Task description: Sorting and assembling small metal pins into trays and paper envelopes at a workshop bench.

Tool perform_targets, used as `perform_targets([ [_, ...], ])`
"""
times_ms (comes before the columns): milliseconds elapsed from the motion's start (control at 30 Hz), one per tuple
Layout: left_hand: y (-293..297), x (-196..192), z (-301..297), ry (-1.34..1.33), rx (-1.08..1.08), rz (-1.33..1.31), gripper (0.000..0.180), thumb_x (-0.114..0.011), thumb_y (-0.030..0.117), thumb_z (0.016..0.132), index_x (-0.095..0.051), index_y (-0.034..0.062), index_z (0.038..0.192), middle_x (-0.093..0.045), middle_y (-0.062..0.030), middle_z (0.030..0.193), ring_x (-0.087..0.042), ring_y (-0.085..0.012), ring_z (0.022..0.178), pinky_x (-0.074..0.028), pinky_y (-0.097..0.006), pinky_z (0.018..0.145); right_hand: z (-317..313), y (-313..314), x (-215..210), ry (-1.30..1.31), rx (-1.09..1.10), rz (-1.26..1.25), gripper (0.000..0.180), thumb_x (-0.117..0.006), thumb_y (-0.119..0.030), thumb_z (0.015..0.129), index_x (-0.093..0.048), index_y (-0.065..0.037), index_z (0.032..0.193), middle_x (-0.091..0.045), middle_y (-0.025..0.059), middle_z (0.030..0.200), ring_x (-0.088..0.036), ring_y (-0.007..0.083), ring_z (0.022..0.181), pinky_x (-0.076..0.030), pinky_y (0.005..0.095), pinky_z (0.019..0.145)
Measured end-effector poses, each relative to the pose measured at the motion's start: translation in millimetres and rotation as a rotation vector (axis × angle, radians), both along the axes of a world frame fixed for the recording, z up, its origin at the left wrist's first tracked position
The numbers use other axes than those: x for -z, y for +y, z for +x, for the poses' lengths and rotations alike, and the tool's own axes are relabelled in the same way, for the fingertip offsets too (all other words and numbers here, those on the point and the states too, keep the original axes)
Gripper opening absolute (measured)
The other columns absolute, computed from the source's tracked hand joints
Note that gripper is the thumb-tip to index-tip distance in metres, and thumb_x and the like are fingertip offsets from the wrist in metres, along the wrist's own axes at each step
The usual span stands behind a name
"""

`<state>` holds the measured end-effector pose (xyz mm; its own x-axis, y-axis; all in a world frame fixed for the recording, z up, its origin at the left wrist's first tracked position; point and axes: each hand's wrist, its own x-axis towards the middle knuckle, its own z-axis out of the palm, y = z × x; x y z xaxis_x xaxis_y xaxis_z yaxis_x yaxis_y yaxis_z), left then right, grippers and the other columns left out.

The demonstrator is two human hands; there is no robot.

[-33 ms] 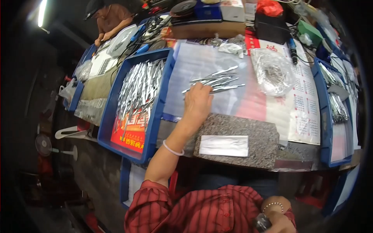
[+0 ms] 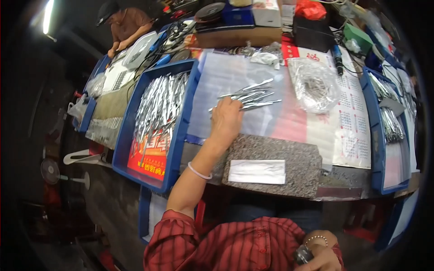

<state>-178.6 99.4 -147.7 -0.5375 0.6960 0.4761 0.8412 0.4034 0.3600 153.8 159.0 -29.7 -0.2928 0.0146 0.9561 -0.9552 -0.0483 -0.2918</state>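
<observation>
My left hand (image 2: pixel 226 121) reaches over the table, its fingers curled down on a loose pile of slim, pointed silvery metal pieces (image 2: pixel 253 95). They look like tweezers, but their exact kind is unclear. Some ends stick out on both sides of the fingers. The pile lies on a translucent plastic sheet (image 2: pixel 210 81). Low in the picture, close to my body, my right hand (image 2: pixel 320 259) is closed round a dark, shiny, rounded object (image 2: pixel 303 254), partly hidden by the fingers.
A blue tray (image 2: pixel 177 156) of similar metal pieces stands left. A granite slab (image 2: pixel 300 169) bearing a folded white paper (image 2: pixel 257 172) lies at the near edge. A clear bag (image 2: pixel 314 86) sits right, before another blue tray (image 2: pixel 377 153). A person (image 2: pixel 129 27) works far left.
The whole view shifts slightly. My left hand stays at the metal pile, fingers still curled on it. My right hand turns a little, still holding the dark object.
</observation>
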Motion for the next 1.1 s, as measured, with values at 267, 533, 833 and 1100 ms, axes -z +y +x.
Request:
perform_targets([
  [267, 2, 20, -21, -0.074, 0.094, -0.107, 0.014, -0.07, 0.009, 0.076, -0.058, 0.0066, 0.084, -0.059, -0.0126, 0.087, -0.057, -0.0352, 0.086, -0.043, -0.048, 0.073, 25, 23, 59, -0.42, 0.36, -0.045, 0.02, -0.062, -0.011, 0.089, -0.051, -0.003, 0.103, -0.061, 0.0246, 0.101, -0.064, 0.0312, 0.073, -0.056, 0.0489, 0.064],
  [533, 14, 17, -24, 0.068, 0.194, -0.247, 0.014, -0.066, 0.009, 0.079, -0.056, 0.005, 0.088, -0.059, -0.015, 0.083, -0.059, -0.0359, 0.082, -0.045, -0.049, 0.071, 15, 6, 79, -0.704, 0.495, -0.172, 0.008, -0.057, -0.007, 0.094, -0.059, -0.004, 0.101, -0.069, 0.0169, 0.094, -0.069, 0.0238, 0.067, -0.055, 0.03, 0.058],
  [833, -30, -52, 29, -0.233, 0.087, 0.177, 0.005, -0.062, -0.001, 0.083, -0.06, -0.0006, 0.088, -0.064, -0.0165, 0.078, -0.064, -0.0284, 0.071, -0.051, -0.034, 0.068, -12, 50, 54, -1.034, 0.75, -0.258, 0.023, -0.042, -0.001, 0.099, -0.064, 0.001, 0.096, -0.061, 0.0054, 0.071, -0.047, 0.0046, 0.048, -0.036, 0.0218, 0.045],
  [1100, -105, -70, 125, -0.854, 0.217, 0.444, 0.015, -0.068, -0.011, 0.076, -0.062, -0.0011, 0.085, -0.063, -0.008, 0.083, -0.061, -0.0142, 0.074, -0.048, -0.023, 0.067, -146, 214, 66, -1.152, 1.183, 0.461, 0.016, -0.061, -0.014, 0.084, -0.068, 0.0, 0.087, -0.067, 0.0217, 0.081, -0.066, 0.0381, 0.077, -0.051, 0.0433, 0.069],
])
